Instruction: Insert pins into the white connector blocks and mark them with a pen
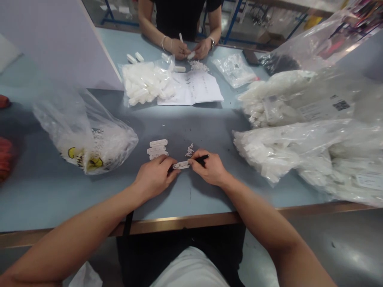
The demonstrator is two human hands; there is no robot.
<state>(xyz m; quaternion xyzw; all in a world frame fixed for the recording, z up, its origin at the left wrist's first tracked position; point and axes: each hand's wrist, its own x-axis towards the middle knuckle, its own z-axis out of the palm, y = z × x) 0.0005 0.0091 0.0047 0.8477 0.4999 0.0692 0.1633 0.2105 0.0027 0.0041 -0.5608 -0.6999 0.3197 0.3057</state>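
Note:
My left hand (155,175) grips the left end of a small white slotted plate (181,165) over the blue-grey table. At the plate's right end is my right hand (209,167), its fingers closed around a dark, pen-like tool (202,159); the fingertips touch the plate. Just above my right hand lies a small pile of tiny white parts (190,150). Several similar white plates (158,142) lie in a stack-like row above my left hand, which partly covers the lowest one.
A clear bag (98,147) of white parts lies left. Large plastic bags (266,147) fill the right side. Across the table (209,206), a person's hands (191,50) work behind a printed sheet (206,87) and a bag of white pieces (143,81). A partition (68,40) stands upper left.

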